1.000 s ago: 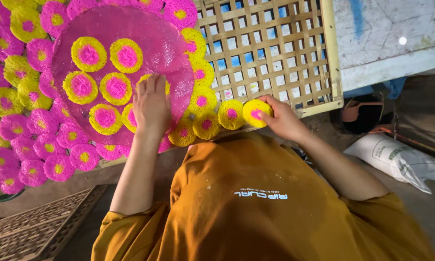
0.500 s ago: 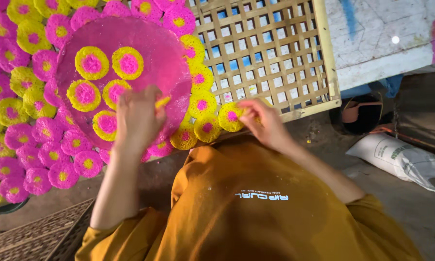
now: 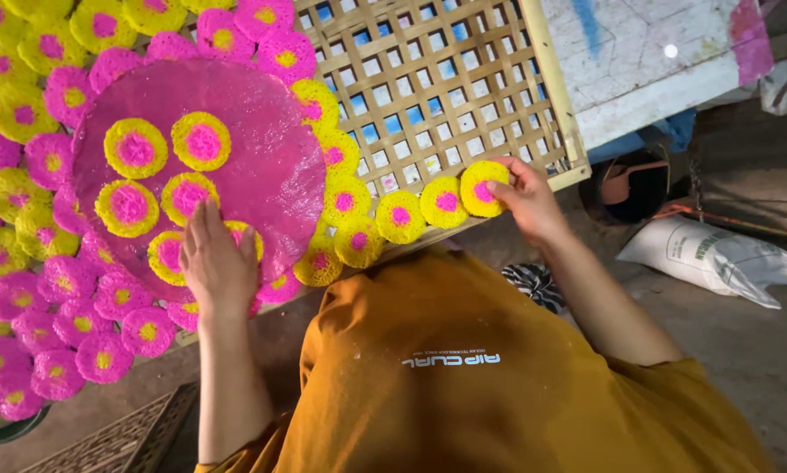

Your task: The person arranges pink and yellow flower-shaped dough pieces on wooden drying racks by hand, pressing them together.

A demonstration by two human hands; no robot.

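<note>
pink/yel discs (image 3: 135, 149), pink tray (image 3: 262, 166), tan lattice (image 3: 437, 79)

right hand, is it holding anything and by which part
The right hand pinches a round yellow disc with a pink centre by its right edge. The left hand lies flat, with no grip, on discs on the big round pink tray.

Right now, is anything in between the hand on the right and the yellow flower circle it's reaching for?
No. The right hand already touches the yellow disc with the pink centre at the edge of the woven bamboo tray. Nothing sits between them. The left hand rests flat on the big pink tray.
</note>
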